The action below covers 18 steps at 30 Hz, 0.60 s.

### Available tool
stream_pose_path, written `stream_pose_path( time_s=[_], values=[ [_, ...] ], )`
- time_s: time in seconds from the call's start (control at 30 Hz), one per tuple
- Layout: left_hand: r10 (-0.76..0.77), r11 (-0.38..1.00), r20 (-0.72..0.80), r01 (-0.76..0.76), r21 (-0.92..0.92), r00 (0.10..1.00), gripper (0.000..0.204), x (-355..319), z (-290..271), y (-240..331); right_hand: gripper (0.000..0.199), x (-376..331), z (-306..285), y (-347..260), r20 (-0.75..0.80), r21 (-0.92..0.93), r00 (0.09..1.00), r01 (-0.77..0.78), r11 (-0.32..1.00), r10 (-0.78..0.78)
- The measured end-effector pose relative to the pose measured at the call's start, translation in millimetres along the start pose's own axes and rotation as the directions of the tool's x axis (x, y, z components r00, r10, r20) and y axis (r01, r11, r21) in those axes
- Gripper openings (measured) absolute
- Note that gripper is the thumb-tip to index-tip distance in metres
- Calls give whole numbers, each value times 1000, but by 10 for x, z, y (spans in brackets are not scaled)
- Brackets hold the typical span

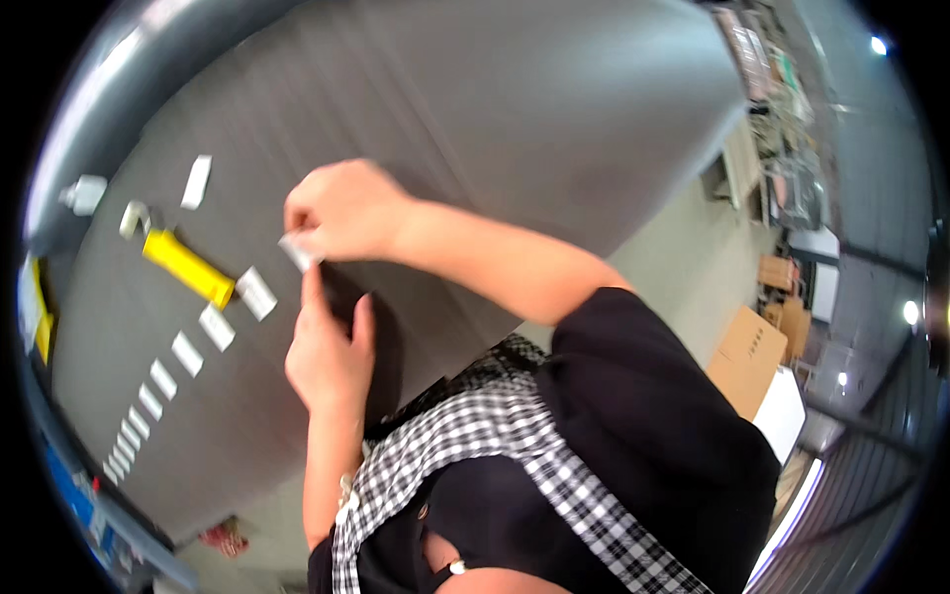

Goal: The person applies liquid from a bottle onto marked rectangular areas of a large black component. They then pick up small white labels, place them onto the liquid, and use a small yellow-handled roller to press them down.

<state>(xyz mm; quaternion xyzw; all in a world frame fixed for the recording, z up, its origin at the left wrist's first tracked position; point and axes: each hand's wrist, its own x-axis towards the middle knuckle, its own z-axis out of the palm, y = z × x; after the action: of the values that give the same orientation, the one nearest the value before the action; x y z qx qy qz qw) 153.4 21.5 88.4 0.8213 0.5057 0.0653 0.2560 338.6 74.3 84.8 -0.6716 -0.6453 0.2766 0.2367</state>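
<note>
My right hand [353, 210] is bent over the dark grey table, its fingers closed on the edge of a small white label [300, 251]. From below, my left hand [332, 354] reaches up with the index finger stretched out, its tip at the label's lower edge. The left thumb stands apart from that finger. To the left lies a small roller with a yellow handle [188, 268] and a white head. A white label [256, 294] rests by the handle's end, the nearest of a line of several similar white labels running toward the lower left.
A separate white strip [197, 182] lies beyond the roller. Near the table's far left edge is a whitish translucent piece [87, 195], with a yellow object [42, 312] at the rim. Cardboard boxes [749, 358] stand on the floor to the right.
</note>
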Motion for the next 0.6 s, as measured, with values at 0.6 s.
stream_pose_path(
  time_s=[0.6],
  values=[
    [72,995,-51,-76,-68,996,71,-26,-12,-69,28,27,9,-123,-40,25,986,-164,986,165]
  ],
)
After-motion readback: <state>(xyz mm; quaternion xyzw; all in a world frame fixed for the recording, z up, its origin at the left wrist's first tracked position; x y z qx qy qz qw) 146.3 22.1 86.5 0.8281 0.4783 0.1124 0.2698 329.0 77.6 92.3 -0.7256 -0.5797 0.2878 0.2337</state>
